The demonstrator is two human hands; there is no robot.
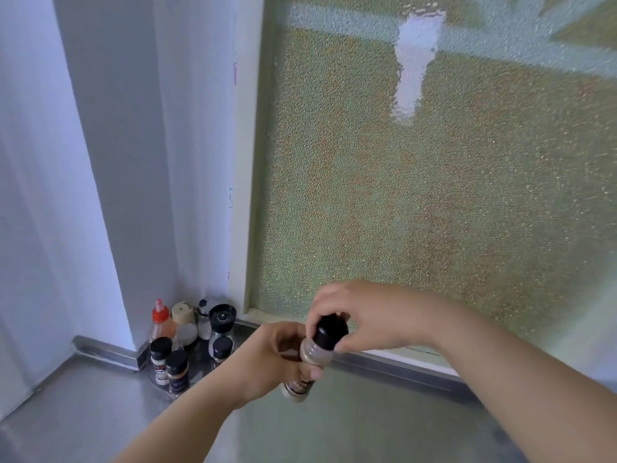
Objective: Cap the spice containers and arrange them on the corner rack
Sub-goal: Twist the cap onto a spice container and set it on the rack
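right now the left hand grips a spice jar around its body, held above the steel bench, while the right hand pinches the black cap sitting on the jar's top. well to the left, other capped containers stand on the corner rack.

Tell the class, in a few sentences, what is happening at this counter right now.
A person is capping a spice jar held above a steel counter. The left hand grips the jar's body, tilted, while the right hand holds the black cap at its mouth. Whether the cap is fully on cannot be told. In the corner, a rack already holds several capped containers, among them a red-topped bottle and a pepper grinder.
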